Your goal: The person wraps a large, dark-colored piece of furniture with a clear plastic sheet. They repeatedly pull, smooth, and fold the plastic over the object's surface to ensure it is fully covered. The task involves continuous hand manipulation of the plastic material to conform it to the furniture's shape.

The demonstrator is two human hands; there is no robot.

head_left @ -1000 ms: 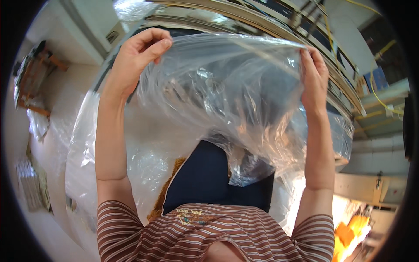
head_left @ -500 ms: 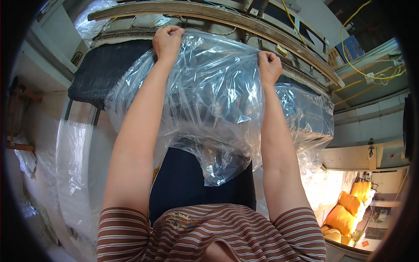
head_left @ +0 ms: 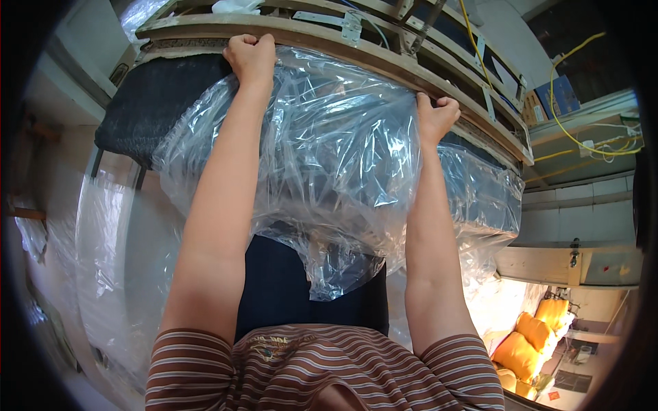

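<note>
Clear plastic sheeting (head_left: 336, 151) is draped over a long, dark padded piece (head_left: 164, 103), apparently upholstered furniture, and hangs in folds down its near side. Both arms reach forward across it. The fingers of my left hand (head_left: 251, 60) are closed on the sheet's far edge, close to a wooden rail. My right hand (head_left: 437, 120) grips the same edge farther right, its fingers bent in. Between the two hands the film is stretched and wrinkled. On the left, the dark fabric lies uncovered by the film.
Beyond the plastic runs a wooden slatted frame (head_left: 308, 31) with metal brackets. A yellow cable (head_left: 555, 89) loops at the far right near a blue box (head_left: 558, 96). Orange cushions (head_left: 524, 349) are piled at lower right. More clear plastic (head_left: 103, 233) hangs at the left.
My left hand has moved slightly left and away from me; my right hand has shifted right and a little nearer. The wooden frame now shows lower, against the sheet's far edge.
</note>
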